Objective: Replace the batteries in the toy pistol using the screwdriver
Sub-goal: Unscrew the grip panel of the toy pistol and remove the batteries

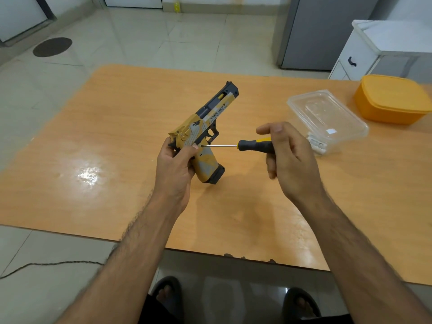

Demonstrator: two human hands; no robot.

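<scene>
A yellow, grey and black toy pistol (208, 127) stands over the middle of the wooden table (117, 127), muzzle pointing up and away, the grip's base near the tabletop. My left hand (174, 166) grips its rear end and upper grip. A screwdriver (253, 146) with a black and yellow handle lies level, its thin metal tip touching the pistol's side just above the grip. My right hand (288, 155) holds the handle in its fingers, with the thumb lifted off above it.
A clear plastic box (327, 118) sits on the table to the right, with white batteries (318, 146) lying at its near edge. An orange lidded container (392, 99) stands further right. A white cabinet and a grey appliance stand behind.
</scene>
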